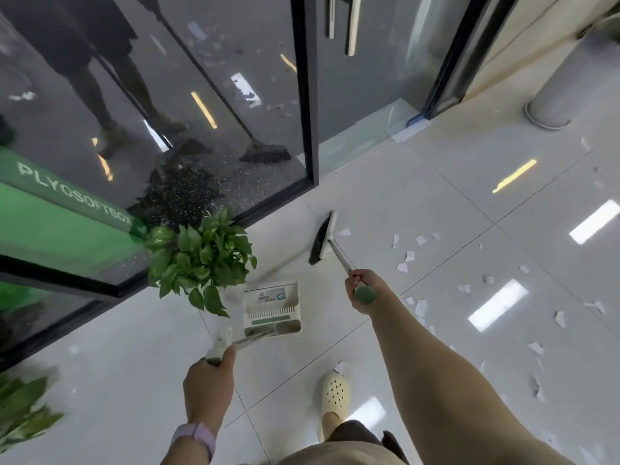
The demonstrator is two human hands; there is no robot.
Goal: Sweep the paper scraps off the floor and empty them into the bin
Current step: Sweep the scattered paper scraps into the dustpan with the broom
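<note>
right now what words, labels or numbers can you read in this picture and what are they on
"PLYOSOFTBOX": white letters along the grey edge of the green box seen through the glass wall.
Sticker on the dustpan: it carries print and a small green patch, but it is too small and blurred to read.
Nothing readable shows on the broom, the door handle or the floor.

Glossy pale tiled floor (pixel 453 203) with white paper scraps (pixel 402 266) scattered at right, broom head (pixel 322 239) touching down.
</note>
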